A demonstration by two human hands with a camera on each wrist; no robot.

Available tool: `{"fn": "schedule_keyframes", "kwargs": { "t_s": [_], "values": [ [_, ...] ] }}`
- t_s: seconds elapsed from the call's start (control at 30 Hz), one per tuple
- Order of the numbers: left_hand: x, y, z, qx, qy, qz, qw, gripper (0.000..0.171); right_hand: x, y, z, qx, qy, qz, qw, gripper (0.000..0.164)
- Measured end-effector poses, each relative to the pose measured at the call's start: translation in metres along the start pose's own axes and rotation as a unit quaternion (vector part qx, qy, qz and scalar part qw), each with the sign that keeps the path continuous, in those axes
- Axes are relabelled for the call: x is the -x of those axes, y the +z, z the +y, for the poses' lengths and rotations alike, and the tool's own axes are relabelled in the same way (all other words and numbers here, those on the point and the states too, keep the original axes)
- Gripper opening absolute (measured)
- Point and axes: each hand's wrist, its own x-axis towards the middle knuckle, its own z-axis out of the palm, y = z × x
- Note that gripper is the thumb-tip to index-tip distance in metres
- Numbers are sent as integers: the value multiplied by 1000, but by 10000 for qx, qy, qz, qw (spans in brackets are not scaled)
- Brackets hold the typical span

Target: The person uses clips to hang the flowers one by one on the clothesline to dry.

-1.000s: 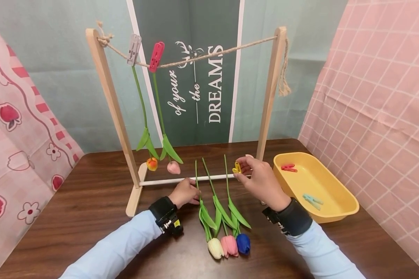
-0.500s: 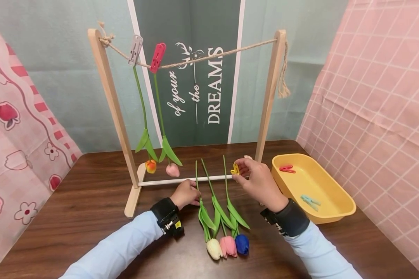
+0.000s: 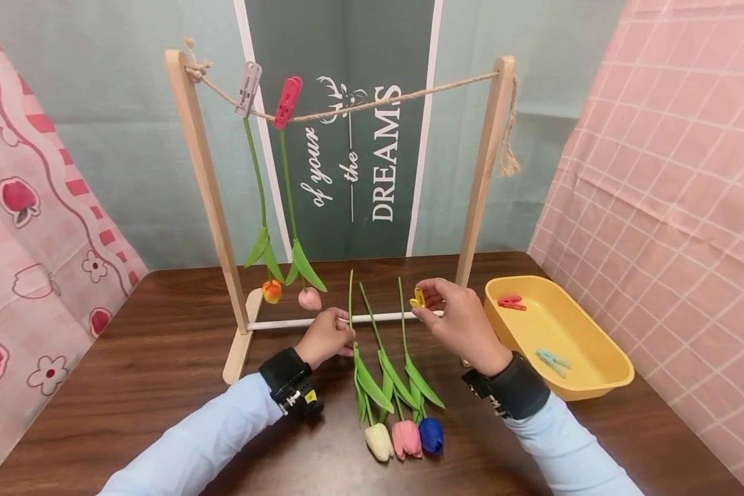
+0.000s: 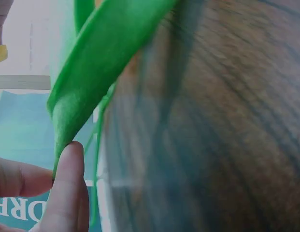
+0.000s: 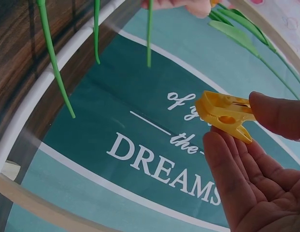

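Observation:
My left hand (image 3: 327,339) pinches the stem of the white tulip (image 3: 379,442) between thumb and fingers, just by its leaf (image 4: 92,67). The bloom lies low, at the near end of the stem. Beside it on the table are a pink tulip (image 3: 406,439) and a blue tulip (image 3: 431,435), stems pointing away from me. My right hand (image 3: 465,322) holds a yellow clothespin (image 5: 227,113) between thumb and fingertips, right of the blue tulip's stem. An orange tulip (image 3: 271,291) and a pale pink tulip (image 3: 310,298) hang bloom-down from the rope (image 3: 397,98).
A grey clothespin (image 3: 248,89) and a red clothespin (image 3: 288,102) grip the rope, strung between two wooden posts (image 3: 486,165). A white bar (image 3: 291,323) joins the posts low down. On the right, a yellow basin (image 3: 595,337) contains red (image 3: 512,303) and light-blue clothespins (image 3: 553,362).
The left hand has risen slightly, lifting the stem end of the white tulip a little. The right hand stays almost in place with the yellow clothespin. The head view has shifted slightly.

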Motion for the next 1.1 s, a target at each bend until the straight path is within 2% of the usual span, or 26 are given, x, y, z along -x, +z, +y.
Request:
{"fn": "schedule_keyframes", "kwargs": {
  "t_s": [0.27, 0.5, 0.77, 1.1],
  "values": [
    [13, -5, 17, -122, 430, -153, 9989, 28, -6, -4, -4, -59, -194, 249, 9995, 37],
    [20, -6, 32, -157, 753, -151, 9969, 26, -11, -8, -9, -254, -445, 503, 9974, 38],
    [31, -11, 47, -337, 1191, -199, 9921, 24, -19, -14, -16, -123, -673, 694, 9952, 40],
    [41, -12, 61, -538, 1517, -10, 9870, 20, -33, -22, -27, -245, -762, 1059, 9912, 37]
  ]
}}
